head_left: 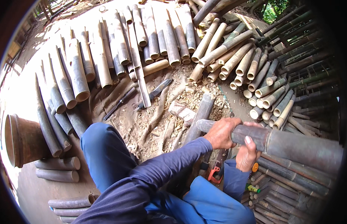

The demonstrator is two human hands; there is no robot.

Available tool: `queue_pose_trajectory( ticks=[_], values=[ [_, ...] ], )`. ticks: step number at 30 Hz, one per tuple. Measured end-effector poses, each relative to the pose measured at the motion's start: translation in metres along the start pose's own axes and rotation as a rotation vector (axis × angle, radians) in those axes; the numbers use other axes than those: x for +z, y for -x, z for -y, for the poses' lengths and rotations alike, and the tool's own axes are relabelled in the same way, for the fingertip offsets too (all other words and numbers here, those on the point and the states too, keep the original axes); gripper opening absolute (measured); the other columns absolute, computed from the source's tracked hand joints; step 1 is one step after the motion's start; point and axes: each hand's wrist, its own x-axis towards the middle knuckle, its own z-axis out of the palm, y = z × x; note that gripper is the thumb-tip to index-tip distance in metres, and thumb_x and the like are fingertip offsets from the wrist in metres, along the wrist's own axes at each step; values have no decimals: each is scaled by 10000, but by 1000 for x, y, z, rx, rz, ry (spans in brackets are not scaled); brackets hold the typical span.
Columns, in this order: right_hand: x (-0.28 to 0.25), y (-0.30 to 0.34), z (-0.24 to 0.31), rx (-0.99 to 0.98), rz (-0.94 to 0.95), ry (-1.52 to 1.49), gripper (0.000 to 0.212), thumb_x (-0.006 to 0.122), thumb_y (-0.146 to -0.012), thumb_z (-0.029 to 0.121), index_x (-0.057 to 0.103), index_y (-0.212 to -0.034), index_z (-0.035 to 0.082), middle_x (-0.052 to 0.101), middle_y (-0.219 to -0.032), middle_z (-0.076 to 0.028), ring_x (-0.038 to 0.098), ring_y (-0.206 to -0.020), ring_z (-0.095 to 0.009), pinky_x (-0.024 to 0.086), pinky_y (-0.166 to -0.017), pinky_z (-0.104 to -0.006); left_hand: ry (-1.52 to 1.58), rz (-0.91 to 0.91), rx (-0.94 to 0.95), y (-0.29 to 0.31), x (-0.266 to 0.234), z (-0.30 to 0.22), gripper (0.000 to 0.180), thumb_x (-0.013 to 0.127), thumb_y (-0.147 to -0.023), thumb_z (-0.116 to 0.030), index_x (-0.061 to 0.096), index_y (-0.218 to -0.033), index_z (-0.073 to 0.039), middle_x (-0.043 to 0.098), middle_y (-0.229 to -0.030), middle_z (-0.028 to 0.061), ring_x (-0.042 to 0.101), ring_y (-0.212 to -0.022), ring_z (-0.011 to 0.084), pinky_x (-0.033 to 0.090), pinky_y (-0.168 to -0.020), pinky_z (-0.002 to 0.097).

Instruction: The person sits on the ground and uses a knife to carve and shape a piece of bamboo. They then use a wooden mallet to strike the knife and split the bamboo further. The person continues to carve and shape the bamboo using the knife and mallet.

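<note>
A thick grey bamboo tube (300, 147) runs across my front toward the right edge. My left hand (224, 132) is closed round the narrower part at its left end. A rounded grey tip sticks out left of that hand; whether it is a separate piece I cannot tell. My right hand (250, 151) grips the tube just right of the left hand, thumb up along the near side. Below the tip slants another bamboo pole (204, 108), partly hidden by my left forearm. Under my hands, between my knees, lies a tool with an orange handle (214, 174).
Cut bamboo tubes (169, 41) stand in an arc ahead. More lie stacked at the right (268, 93) and lower right. A dark blade (119, 104) and a dark long tool (155, 93) rest on the chip-strewn ground. A brown bucket (30, 140) is at the left.
</note>
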Motion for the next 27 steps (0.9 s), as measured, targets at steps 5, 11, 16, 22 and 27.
queue_pose_trajectory(
  ticks=[5,11,16,22,27],
  values=[
    [-2,-12,-5,25,6,35,582,676,-685,156,502,-1219,4,592,-1118,-183,563,-1115,-297,414,-1072,-453,-6,-52,-11,-8,5,3,455,737,-604,-83,562,-1023,-52,606,-938,163,589,-969,396,447,-827,467],
    [8,4,5,-3,59,144,636,645,-652,172,473,-1237,-9,566,-1120,-183,533,-1126,-307,386,-1085,-478,70,-92,-15,6,-1,-6,469,714,-583,-54,562,-1026,-37,588,-925,149,569,-970,390,438,-825,464],
    [13,-14,4,46,71,150,636,644,-689,172,466,-1271,-13,553,-1162,-188,525,-1156,-316,389,-1085,-469,70,-121,-40,-10,-9,-3,469,698,-577,-40,565,-1026,-26,596,-954,172,567,-957,411,441,-821,470],
    [-2,9,5,-81,183,224,667,626,-671,189,423,-1264,-40,542,-1181,-198,517,-1156,-307,372,-1094,-452,93,-103,18,10,-6,-13,483,710,-569,-44,578,-1034,-40,577,-953,143,550,-958,389,448,-813,468],
    [24,-23,8,73,17,158,657,622,-675,184,425,-1260,-43,540,-1164,-196,522,-1145,-308,370,-1095,-454,27,-161,-48,-16,-10,-4,479,701,-570,-44,572,-1031,-33,586,-954,143,563,-943,395,463,-805,462]
  ],
)
